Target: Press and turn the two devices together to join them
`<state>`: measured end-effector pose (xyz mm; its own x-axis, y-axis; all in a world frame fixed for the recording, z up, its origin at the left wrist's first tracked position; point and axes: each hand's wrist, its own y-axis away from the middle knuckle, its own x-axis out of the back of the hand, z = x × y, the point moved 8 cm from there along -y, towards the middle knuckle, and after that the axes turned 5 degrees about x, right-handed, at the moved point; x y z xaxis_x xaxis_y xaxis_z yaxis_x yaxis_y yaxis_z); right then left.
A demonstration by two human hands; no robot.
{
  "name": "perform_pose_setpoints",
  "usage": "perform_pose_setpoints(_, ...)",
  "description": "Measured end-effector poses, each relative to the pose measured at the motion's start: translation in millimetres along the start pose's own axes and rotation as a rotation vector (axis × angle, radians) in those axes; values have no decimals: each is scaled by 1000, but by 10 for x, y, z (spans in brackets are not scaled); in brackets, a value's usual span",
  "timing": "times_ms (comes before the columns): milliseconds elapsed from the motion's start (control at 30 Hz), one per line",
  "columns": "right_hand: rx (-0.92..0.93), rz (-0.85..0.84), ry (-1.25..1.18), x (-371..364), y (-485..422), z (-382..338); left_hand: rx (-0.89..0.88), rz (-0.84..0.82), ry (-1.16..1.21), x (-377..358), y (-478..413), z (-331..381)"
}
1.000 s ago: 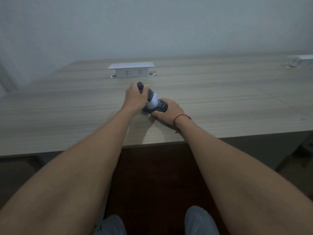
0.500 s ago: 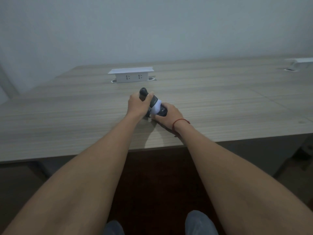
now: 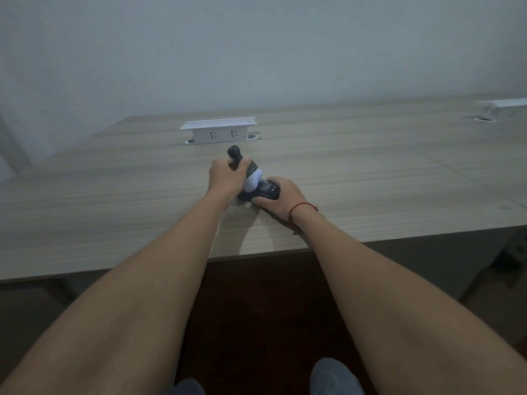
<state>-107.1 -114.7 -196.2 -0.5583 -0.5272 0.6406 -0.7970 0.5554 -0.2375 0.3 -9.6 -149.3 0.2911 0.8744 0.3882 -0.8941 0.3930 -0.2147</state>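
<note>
gripping a dark handheld device (image 3: 251, 178) at both ends, the left hand (image 3: 225, 178) wraps its upper handle while the right hand (image 3: 281, 196) clasps the lower body. it lies tilted on the table (image 3: 114, 201) near the front edge, apparently braced so the white middle section stays exposed; a white socket box (image 3: 218, 132) stands behind.

A long table (image 3: 370, 178) with a pale wood-grain top carries everything here, its near edge running across the middle of the view. Toward the back a white socket box (image 3: 218, 131) stands raised from the tabletop, with two outlets on its front face. A second white socket box (image 3: 502, 108) sits at the far right edge. Near the front, a dark device with a white band (image 3: 253, 181) rests on the surface, and both hands lie on the table around it.
</note>
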Motion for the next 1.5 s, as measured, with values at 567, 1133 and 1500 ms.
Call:
perform_pose_setpoints(567, -11, 0, -17, 27, 44, 8, 158, 221, -69, 236, 147, -321)
perform_pose_setpoints(1133, -157, 88, -114, 18, 68, 91, 33, 2, 25, -151, 147, 98)
perform_pose_setpoints(1500, -77, 75, 2, 48, 71, 53, 149, 37, 111, -42, 63, -99)
